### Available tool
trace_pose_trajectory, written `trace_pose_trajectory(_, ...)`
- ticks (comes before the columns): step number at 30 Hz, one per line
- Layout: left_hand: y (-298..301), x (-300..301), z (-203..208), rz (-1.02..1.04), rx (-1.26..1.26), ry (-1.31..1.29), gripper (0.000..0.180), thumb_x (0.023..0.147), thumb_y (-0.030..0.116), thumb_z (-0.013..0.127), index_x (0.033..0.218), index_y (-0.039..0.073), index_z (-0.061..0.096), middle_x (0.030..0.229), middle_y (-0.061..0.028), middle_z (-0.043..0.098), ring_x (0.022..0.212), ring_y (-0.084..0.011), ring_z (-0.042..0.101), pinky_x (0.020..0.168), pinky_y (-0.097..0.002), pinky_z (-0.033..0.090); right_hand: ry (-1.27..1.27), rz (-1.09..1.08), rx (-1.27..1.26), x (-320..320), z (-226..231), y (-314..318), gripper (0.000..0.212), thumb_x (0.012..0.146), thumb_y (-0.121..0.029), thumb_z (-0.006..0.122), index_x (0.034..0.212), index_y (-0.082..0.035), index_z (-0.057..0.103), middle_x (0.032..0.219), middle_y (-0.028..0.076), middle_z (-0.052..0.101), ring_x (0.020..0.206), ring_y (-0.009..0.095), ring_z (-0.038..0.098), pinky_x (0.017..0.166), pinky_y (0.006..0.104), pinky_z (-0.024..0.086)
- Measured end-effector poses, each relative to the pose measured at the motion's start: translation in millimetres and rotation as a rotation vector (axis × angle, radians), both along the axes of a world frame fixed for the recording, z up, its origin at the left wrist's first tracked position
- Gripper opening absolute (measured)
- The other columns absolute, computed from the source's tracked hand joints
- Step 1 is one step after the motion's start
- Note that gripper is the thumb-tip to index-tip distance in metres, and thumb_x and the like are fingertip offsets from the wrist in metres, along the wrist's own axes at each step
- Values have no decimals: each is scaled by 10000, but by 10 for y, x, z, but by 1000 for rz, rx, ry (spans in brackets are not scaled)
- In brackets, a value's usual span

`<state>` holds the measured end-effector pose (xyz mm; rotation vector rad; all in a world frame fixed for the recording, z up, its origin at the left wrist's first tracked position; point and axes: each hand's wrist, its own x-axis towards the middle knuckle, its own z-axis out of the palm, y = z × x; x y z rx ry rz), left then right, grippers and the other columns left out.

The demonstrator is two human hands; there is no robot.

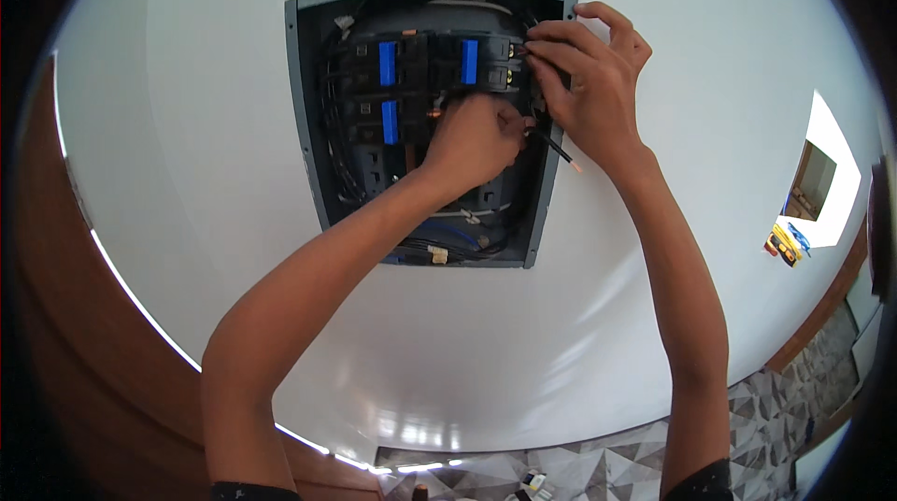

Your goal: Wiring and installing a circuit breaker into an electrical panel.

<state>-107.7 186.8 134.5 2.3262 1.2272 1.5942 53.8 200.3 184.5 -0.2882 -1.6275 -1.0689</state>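
A grey breaker panel box, its front off, is set in the white wall before me. Inside sit black circuit breakers with blue switch handles. My left hand reaches into the box below the upper right breaker, its fingers curled around a black wire. That wire slants out past the box's right edge and ends in bare copper. At the upper right edge my right hand has thumb and fingertips pressed together beside the breaker's screw terminals. What they pinch is too dark to make out.
Black wires run down the box's left side, and more cross its bottom near a pale connector. A wall opening with yellow and blue items on its sill is at right. Brown wood borders the left; patterned floor tiles lie below.
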Motion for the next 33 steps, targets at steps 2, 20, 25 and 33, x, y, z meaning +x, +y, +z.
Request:
trace_pose_trajectory(2,-45,6,-23,19,-35,-37,152,866,104,671,812,-30,714,737,-203,689,696,-314,698,684,-385,534,-9,50,-5,16,-27,-4,91,771,-105,764,862,-110,758,976,-25,704,1185,238,476,982,451,246)
trace_pose_trajectory(20,66,109,-158,-23,554,-114,164,838,79,718,989,17,736,837,-170,724,702,-273,715,641,-341,537,-118,61,-546,48,106,-391,113,841,-162,744,880,-57,754,760,71,678,786,216,526,747,347,425)
trace_pose_trajectory(25,59,92,-146,31,561,-67,176,812,55,708,983,19,732,833,-202,696,734,-362,688,649,-372,536,-132,-126,-101,-9,13,-272,84,825,-142,746,855,-64,746,756,25,685,773,210,512,790,337,353)
trace_pose_trajectory(33,113,49,-187,6,578,-106,202,844,80,707,1032,12,737,869,-203,706,703,-331,704,632,-354,540,-211,76,-261,180,32,-273,182,784,-32,755,961,-76,764,952,27,692,895,202,544,868,315,404)
